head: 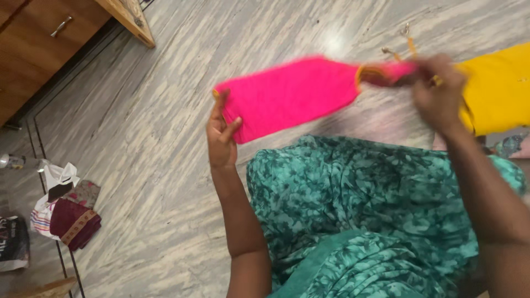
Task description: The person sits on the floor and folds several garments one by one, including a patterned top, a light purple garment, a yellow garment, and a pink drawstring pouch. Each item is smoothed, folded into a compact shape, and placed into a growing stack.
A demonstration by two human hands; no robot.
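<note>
Pink sleeve (290,94), yellow trim

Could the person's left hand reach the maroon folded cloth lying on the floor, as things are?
Probably not at once. The left hand is pinching one end of the pink cloth, held up with the right hand, and the maroon folded cloth lies well off to the side.

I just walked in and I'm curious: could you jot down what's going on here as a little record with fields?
Left hand: left hand pinches one end of a pink cloth piece
Right hand: right hand grips the other end, near its yellow trim
Cloth state: stretched between both hands, held above the floor
Beside it: yellow cloth at the right edge
Below: teal patterned fabric under the arms
Floor: grey streaked tiles
Far left: small pile of folded clothes
Top left: wooden cabinet
</note>
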